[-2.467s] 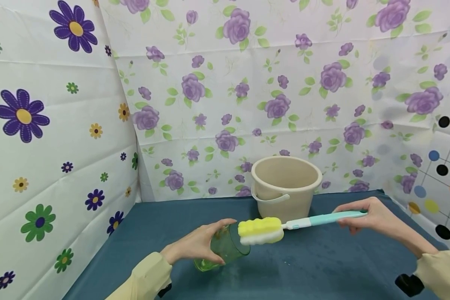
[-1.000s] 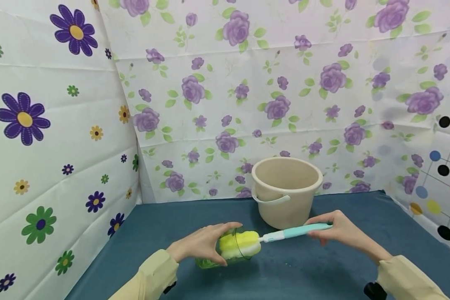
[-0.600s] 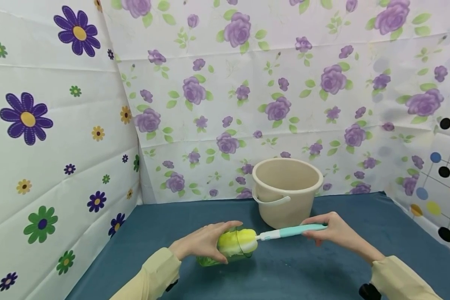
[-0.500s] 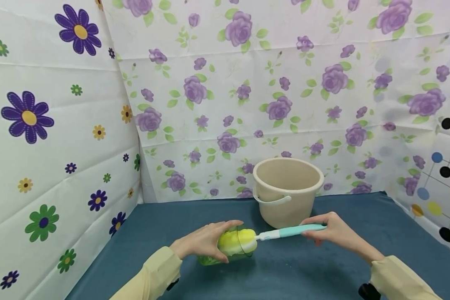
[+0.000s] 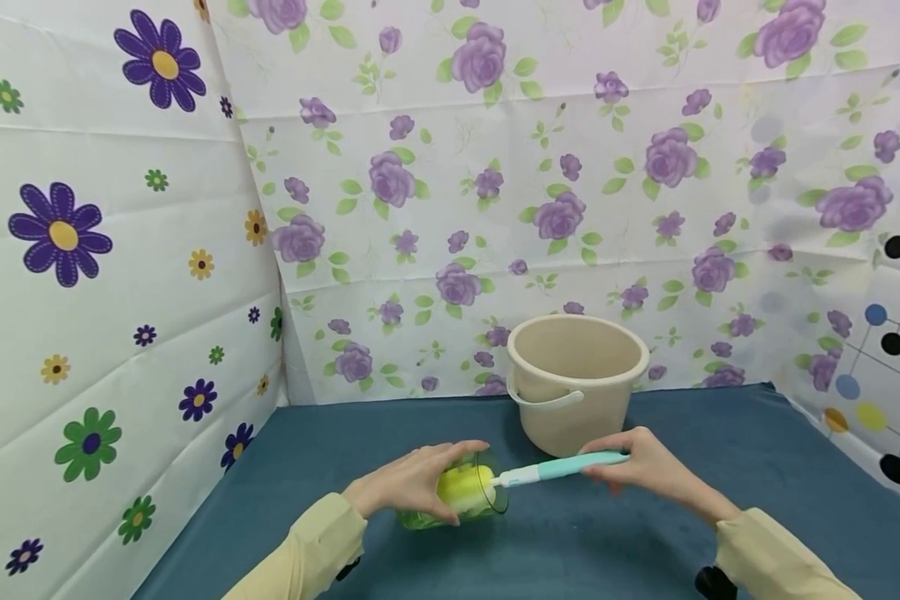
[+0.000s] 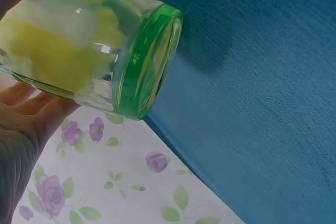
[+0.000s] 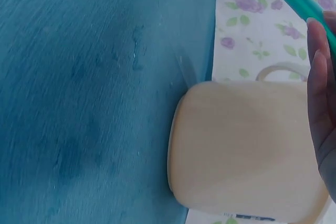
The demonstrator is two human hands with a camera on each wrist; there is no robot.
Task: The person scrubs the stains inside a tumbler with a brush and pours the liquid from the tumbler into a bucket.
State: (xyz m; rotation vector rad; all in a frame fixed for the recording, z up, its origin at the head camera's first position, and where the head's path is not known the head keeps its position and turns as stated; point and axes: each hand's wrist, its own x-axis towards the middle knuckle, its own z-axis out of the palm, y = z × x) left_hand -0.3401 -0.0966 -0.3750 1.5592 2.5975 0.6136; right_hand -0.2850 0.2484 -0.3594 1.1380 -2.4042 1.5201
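Note:
My left hand (image 5: 412, 482) grips a clear green drinking glass (image 6: 142, 72) tipped on its side, its mouth toward the right. Inside the glass sits the yellow and white sponge head (image 5: 467, 487) of a bottle brush. My right hand (image 5: 637, 461) pinches the brush's turquoise and white handle (image 5: 562, 468) near its far end. Seen from the left wrist, the sponge (image 6: 52, 51) is close to the thick green base, with a gap left between them. In the right wrist view the fingers (image 7: 317, 66) lie along the turquoise handle (image 7: 302, 1).
Behind the hands a beige bucket (image 5: 577, 417) with a white handle stands upright on the dark blue cloth (image 5: 390, 429). Small wet spots (image 7: 137, 45) show on the cloth. Flower-printed sheets (image 5: 450, 208) hang at the back and sides.
My right hand has moved left, bringing the sponge head from outside the glass's mouth to deep inside it. My left hand has kept its grip, with the glass turned closer to level.

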